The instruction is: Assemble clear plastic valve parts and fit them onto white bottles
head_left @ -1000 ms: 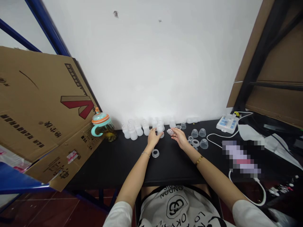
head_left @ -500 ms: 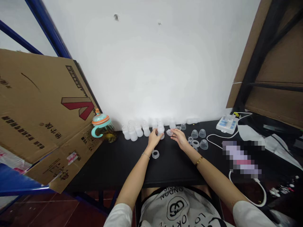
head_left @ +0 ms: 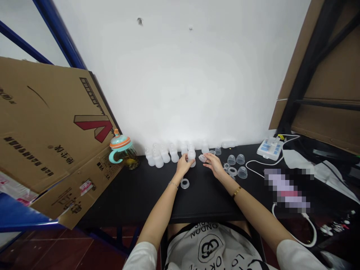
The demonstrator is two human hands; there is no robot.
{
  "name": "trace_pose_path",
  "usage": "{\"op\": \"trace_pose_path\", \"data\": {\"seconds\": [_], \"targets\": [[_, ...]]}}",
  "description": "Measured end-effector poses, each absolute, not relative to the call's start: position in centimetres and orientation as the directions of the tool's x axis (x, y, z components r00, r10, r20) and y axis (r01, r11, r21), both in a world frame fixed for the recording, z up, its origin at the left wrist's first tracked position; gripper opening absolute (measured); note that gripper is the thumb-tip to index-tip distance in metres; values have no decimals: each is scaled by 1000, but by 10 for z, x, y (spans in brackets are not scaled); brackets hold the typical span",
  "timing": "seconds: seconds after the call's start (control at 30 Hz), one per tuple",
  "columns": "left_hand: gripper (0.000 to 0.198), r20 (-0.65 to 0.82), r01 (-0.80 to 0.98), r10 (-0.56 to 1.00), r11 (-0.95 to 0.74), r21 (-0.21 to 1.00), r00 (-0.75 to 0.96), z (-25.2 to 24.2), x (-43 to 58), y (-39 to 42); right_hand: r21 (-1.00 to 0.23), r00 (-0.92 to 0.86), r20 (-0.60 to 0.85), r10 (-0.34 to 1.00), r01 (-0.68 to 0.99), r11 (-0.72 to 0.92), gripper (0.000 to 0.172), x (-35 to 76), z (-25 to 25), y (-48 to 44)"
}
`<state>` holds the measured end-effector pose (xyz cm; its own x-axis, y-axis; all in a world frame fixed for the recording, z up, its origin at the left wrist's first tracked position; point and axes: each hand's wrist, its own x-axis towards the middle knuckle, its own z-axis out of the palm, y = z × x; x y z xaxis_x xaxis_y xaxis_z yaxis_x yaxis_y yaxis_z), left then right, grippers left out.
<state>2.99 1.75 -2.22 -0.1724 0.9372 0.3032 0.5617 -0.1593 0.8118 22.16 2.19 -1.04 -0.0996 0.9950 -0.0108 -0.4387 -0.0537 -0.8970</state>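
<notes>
Since the earlier view, our left hand has moved in against a frosted plastic bottle, and our right hand has drawn closer to it. The left fingers curl round the bottle's lower part, so we read this as a light hold. The right hand is partly closed, its fingertips pinching a clear cap tilted just beside the bottle. We cannot tell how firmly either is held.

The bottle stands at the near edge of a tight row of bottles on a black table. This is where we see the main risk: if we press or twist too hard, the bottle could tip into its neighbours and knock several over. A cap this light and slick could also slip from our fingertips if the pinch eases, then roll among the clear cups. A clear ring lies near our left wrist, where a careless sweep of that arm could nudge it away.
</notes>
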Motion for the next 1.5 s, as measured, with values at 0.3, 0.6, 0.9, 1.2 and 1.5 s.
{"op": "trace_pose_path", "data": {"seconds": [0.3,0.6,0.9,1.2,1.5], "targets": [[42,262,589,947,-107,801,-185,-18,32,14,-912,-99,-25,995,-406,-63,20,222,-8,20],[42,320,615,932,-154,773,-169,-15,34,11,-910,-68,-23,997,-411,-49,19,224,-7,21],[42,466,733,885,-307,608,-16,-12,38,5,-907,50,40,998,-416,57,30,229,-8,29],[49,471,632,877,-416,653,92,-16,40,6,-905,56,116,992,-404,129,30,229,-10,33],[49,417,610,902,-392,688,109,-14,41,6,-919,55,175,983,-349,183,33,231,-6,33]]}}
